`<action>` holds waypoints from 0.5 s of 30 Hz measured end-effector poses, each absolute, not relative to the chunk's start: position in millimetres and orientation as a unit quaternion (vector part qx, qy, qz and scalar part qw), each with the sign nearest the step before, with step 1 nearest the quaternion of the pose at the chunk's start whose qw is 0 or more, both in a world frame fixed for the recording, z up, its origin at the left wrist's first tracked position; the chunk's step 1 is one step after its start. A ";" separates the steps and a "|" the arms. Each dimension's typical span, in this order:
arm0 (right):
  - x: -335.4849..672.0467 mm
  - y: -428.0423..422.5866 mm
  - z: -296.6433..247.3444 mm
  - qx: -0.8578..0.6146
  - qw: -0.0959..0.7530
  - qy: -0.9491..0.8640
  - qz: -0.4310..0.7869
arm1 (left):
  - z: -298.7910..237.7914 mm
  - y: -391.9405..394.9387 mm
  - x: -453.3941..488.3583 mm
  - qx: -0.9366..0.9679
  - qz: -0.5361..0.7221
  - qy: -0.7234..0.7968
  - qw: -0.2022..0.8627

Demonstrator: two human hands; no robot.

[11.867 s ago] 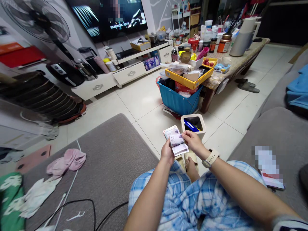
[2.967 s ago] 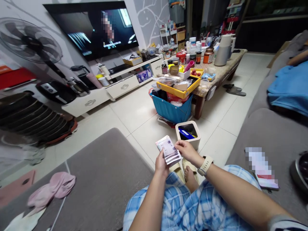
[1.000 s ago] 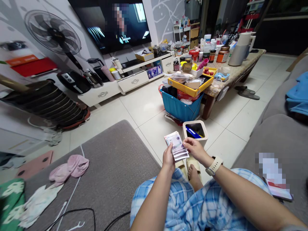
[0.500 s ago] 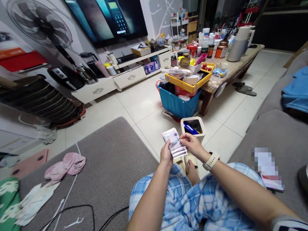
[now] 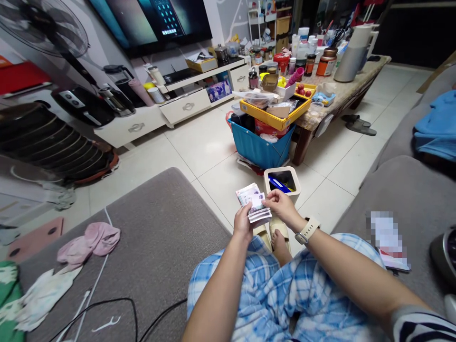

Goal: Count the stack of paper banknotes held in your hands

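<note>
A stack of small printed cards (image 5: 254,201), pale with purple and green print, is held out over my knees. My left hand (image 5: 242,222) grips the stack from its left side, thumb lying on the top face. On the right, my right hand (image 5: 282,207) pinches the edge of the top card between thumb and fingers. Lower edges of the stack fan apart a little. The fine print is too small to read. Just beyond the hands stands a cream bin (image 5: 297,192) with a blue wrapper (image 5: 279,183) inside.
A blue basket (image 5: 261,149) bears a yellow tray (image 5: 285,122) beside a crowded low table (image 5: 342,99). Left of me lies a grey cushioned seat (image 5: 167,228) with a pink cloth (image 5: 90,242) and a black cable (image 5: 131,306). A phone-like item (image 5: 395,260) rests on the right sofa.
The top card has shifted and turned slightly between my hands, with my right hand still pinching its edge. The whole view has moved slightly, so the room appears shifted left and up.
</note>
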State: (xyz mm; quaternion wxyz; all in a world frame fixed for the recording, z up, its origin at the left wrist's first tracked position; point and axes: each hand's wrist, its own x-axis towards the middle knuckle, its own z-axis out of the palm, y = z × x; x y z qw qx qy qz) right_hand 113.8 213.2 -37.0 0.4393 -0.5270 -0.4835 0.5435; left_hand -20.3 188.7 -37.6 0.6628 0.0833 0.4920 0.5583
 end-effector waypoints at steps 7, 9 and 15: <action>109.5 213.6 -42.2 -0.521 0.423 -0.520 0.529 | -39.1 187.8 -20.1 0.098 0.573 0.480 0.657; 108.5 213.5 -42.8 -0.518 0.425 -0.519 0.530 | -41.3 188.5 -21.5 0.087 0.577 0.472 0.661; 107.9 212.7 -42.0 -0.482 0.432 -0.513 0.565 | -43.5 189.1 -24.5 0.068 0.562 0.473 0.675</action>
